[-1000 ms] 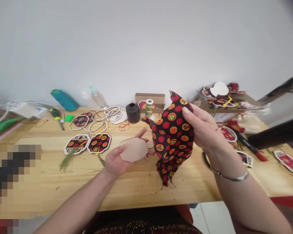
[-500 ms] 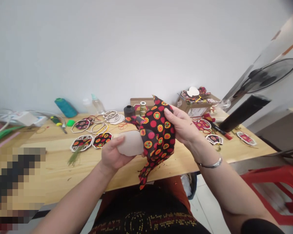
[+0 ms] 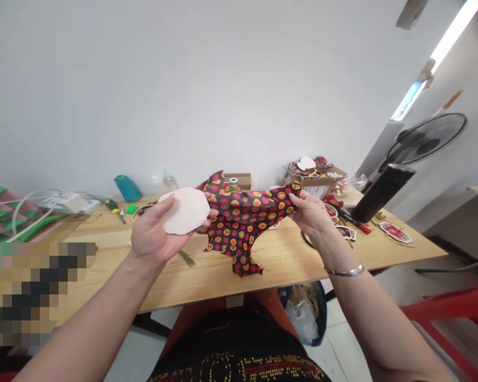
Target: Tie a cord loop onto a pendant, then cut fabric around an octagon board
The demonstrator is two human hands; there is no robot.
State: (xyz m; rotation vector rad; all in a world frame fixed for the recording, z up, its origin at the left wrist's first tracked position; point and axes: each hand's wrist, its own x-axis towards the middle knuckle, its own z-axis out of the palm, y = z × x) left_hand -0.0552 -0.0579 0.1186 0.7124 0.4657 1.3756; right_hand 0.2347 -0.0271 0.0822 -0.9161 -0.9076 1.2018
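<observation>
Cloth (image 3: 242,212): held over the table (image 3: 298,262), pinched at one end by the right hand (image 3: 311,212), beside card (image 3: 187,209) gripped in the left hand (image 3: 151,231); best to pull gently and smooth flat, never yanking

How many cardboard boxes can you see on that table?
2: a small box behind the patterned fabric, and a heaped box beyond the right hand. Others may be hidden.
</observation>
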